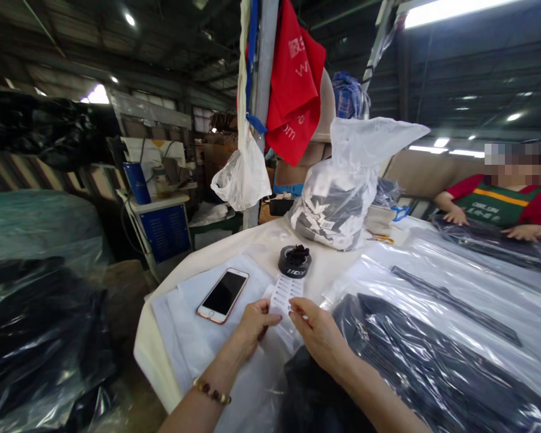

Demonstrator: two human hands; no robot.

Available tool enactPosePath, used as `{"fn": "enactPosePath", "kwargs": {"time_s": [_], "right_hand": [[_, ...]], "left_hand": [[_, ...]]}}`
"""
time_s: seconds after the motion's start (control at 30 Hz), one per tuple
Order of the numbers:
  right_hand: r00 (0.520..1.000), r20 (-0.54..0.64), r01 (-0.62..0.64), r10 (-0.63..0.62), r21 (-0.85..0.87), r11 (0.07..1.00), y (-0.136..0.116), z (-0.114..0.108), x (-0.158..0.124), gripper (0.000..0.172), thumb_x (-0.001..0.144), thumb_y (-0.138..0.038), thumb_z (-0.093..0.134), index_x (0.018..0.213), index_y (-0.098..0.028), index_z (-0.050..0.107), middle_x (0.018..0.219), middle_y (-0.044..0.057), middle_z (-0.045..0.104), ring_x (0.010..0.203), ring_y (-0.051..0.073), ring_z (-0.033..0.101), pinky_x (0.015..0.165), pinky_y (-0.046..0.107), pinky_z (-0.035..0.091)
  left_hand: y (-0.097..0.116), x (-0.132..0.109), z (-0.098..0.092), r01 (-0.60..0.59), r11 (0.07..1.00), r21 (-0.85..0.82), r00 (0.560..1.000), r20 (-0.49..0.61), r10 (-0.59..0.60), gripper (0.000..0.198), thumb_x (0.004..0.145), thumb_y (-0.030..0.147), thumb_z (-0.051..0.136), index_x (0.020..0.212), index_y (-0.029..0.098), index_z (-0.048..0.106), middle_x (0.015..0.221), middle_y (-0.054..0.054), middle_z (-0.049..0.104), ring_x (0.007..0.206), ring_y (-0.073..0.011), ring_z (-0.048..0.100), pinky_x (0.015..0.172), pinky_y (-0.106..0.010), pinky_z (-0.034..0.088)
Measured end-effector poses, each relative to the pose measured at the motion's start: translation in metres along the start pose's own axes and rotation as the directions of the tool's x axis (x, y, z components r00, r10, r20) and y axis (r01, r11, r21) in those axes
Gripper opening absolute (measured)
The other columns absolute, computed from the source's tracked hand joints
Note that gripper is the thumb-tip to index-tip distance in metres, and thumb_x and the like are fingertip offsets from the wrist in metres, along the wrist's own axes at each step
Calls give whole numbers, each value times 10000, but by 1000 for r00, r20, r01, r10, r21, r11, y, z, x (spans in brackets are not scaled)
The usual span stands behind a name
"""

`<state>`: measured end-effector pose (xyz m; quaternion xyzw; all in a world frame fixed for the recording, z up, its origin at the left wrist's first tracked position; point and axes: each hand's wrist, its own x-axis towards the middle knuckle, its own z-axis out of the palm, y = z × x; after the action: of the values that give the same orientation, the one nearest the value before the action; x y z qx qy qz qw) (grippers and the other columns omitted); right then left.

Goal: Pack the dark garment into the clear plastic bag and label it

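Note:
A white sheet of printed labels (287, 291) lies in front of me, its far end under or against a black roll (294, 262) with a dark bundle on top. My left hand (256, 322) pinches the sheet's near left edge between thumb and fingers. At the right edge, my right hand (313, 325) has thumb and fingertips closed on the labels; whether one is lifted I cannot tell. A phone (223, 294) with a dark screen rests on white plastic sheets left of my hands. Close on the right lie black garments in clear plastic bags (415, 349).
Behind the roll stands a clear bag (333, 204) full of black-and-white items, near yellow-handled scissors (382, 239). A red cloth (295, 84) hangs from a metal post (264, 78). Across the table, a co-worker (505, 204) rests both hands on bagged goods. Plastic-wrapped bundles (40, 337) fill the left.

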<state>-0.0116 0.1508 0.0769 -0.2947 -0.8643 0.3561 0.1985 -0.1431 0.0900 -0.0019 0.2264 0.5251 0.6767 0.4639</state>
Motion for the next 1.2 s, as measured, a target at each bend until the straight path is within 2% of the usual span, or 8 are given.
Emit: {"fn": "enactPosePath", "kwargs": {"time_s": [0.17,0.33,0.5,0.63,0.8,0.93,1.07,1.2], "right_hand": [[998,-56,-18,16,-33,999,13,32,24,368,772,-112,484,1109,-132,628,1128,144,642,1091,279,571,942,404,428],[996,-63,-67,69,37,997,25,44,28,368,716,-128,535,1060,-160,661,1089,120,655,1075,281,573,954,413,421],[982,-31,-177,187,209,962,38,46,33,316,684,-217,556,963,-170,696,979,86,697,933,250,627,880,389,458],[967,25,-245,255,381,891,42,45,33,256,634,-311,607,836,-195,713,826,33,717,805,226,641,775,349,484],[939,48,-313,342,535,785,36,43,31,269,552,-363,652,744,-188,723,714,11,697,725,200,611,717,317,456],[917,38,-339,397,601,724,31,41,30,208,525,-361,657,632,-189,704,608,-12,649,637,164,545,647,288,407],[888,35,-363,459,665,653,31,39,31,263,497,-387,679,654,-177,694,572,-12,619,575,145,509,581,274,383],[875,31,-352,483,726,591,36,38,30,370,508,-464,699,739,-180,647,611,-4,620,562,145,545,560,268,414]], "left_hand": [[-7,1,-1,-52,995,-88,998,37,55,334,462,224,772,773,133,693,732,-29,678,686,-153,582,691,-253,431],[-9,3,-2,-52,993,-104,996,70,60,310,461,199,762,760,140,703,691,-23,659,721,-176,583,693,-256,421],[-5,0,-1,-47,995,-91,995,83,55,286,481,173,725,765,143,707,664,-5,640,684,-152,553,687,-247,401],[-7,0,-2,-45,997,-69,995,81,51,275,473,163,707,747,139,703,668,2,627,672,-137,528,656,-231,376],[-8,-1,-2,-24,999,-49,997,78,28,273,468,184,717,735,132,690,626,13,603,607,-108,490,604,-213,348],[-5,-3,0,-3,999,-53,996,91,8,316,463,185,717,773,138,678,667,2,638,627,-120,528,624,-218,378],[-4,-4,2,12,998,-54,995,102,-6,345,462,180,702,801,149,652,669,-4,648,646,-157,577,634,-245,421],[-7,-2,1,8,998,-54,994,106,-2,340,473,166,661,812,156,627,690,-9,653,630,-165,585,632,-263,441]]}}
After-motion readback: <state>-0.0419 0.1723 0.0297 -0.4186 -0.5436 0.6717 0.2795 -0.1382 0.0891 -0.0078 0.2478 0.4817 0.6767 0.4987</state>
